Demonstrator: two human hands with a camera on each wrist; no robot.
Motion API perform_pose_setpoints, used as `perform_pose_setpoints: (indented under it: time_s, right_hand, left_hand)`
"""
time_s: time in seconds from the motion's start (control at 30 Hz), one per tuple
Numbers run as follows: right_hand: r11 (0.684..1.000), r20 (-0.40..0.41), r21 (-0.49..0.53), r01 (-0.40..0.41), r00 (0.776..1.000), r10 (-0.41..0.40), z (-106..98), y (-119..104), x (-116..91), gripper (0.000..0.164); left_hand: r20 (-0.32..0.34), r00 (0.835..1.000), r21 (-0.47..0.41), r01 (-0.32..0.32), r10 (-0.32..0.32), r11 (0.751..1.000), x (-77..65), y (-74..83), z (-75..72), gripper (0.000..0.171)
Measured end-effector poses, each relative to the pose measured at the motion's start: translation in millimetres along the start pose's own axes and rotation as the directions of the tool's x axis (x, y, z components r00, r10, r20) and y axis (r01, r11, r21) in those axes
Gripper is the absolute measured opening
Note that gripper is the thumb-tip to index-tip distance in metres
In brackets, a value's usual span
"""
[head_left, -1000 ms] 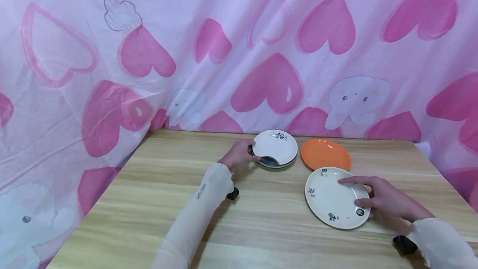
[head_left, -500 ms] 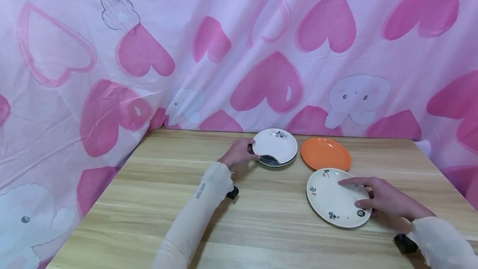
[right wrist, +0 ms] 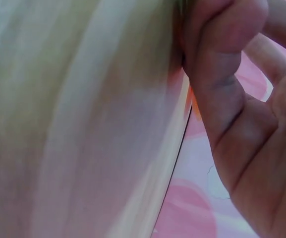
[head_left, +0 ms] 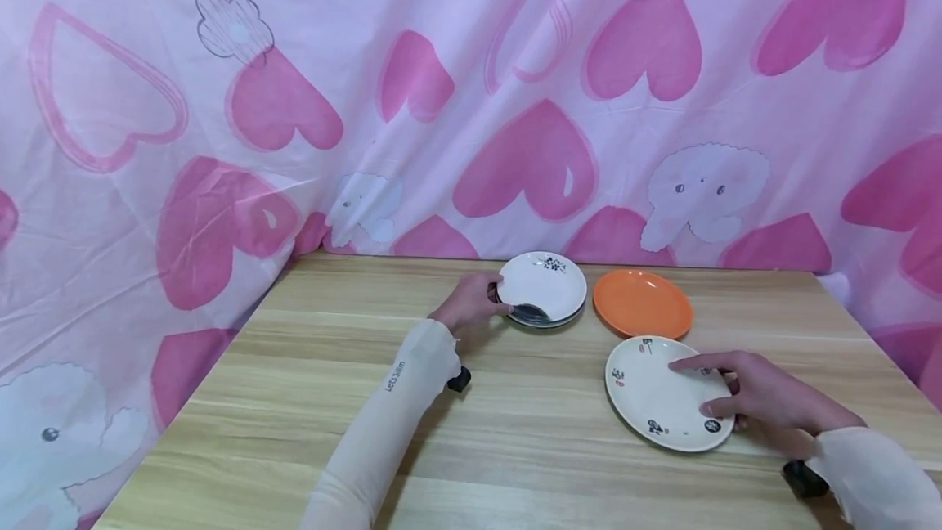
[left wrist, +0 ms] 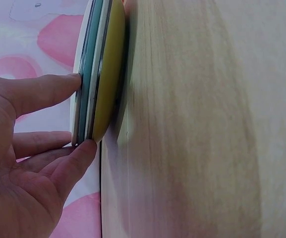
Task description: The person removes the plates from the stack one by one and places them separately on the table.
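Note:
In the head view, my left hand [head_left: 471, 301] grips the left rim of a small plate stack [head_left: 540, 289], whose top plate is white with a dark flower print and a dark patch. Up close in the left wrist view, thumb and fingers bracket the stacked edges [left wrist: 90, 64], white, teal and yellow. My right hand [head_left: 765, 391] holds the right side of a larger cream plate [head_left: 658, 391] printed with dark and red marks. Its thumb and index finger lie on the upper face; the other fingers are mostly hidden. The right wrist view shows curled fingers, with the plate not discernible.
An orange plate [head_left: 643, 303] lies behind the cream plate, right of the stack; the cream plate's far rim meets its front edge in view. The wooden table [head_left: 353, 383] ends at a pink heart-patterned cloth [head_left: 412, 178] at the back and left.
The cream plate and my right hand have shifted slightly toward me and to the right, so less of the orange plate is covered. My left hand and the stack stay put.

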State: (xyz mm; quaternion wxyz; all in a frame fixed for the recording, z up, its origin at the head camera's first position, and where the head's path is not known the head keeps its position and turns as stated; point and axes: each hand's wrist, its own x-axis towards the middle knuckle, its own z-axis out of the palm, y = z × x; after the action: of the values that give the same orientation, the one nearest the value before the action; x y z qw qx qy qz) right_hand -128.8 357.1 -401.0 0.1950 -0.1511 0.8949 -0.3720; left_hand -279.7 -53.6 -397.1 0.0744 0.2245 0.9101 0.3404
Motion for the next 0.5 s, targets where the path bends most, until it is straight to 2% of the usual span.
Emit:
perform_pose_setpoints:
  time_s: [0.17,0.27,0.5]
  right_hand:
    - [0.995,-0.028,-0.098,0.006,1.000,-0.008,0.6,0.3,2.1,0.066]
    - [0.989,-0.051,-0.147,0.001,0.999,-0.008,1.8,0.5,1.6,0.065]
    - [0.993,-0.040,-0.116,0.018,0.999,-0.023,4.3,-0.3,-0.4,0.064]
  left_hand:
    - [-0.006,1.000,-0.010,0.023,-0.023,1.000,-0.5,-0.7,-0.1,0.023]
    - [-0.009,0.999,-0.010,0.031,-0.031,0.999,0.0,-0.8,0.7,0.030]
    - [-0.001,0.999,-0.023,0.052,-0.052,0.998,0.3,0.3,2.1,0.042]
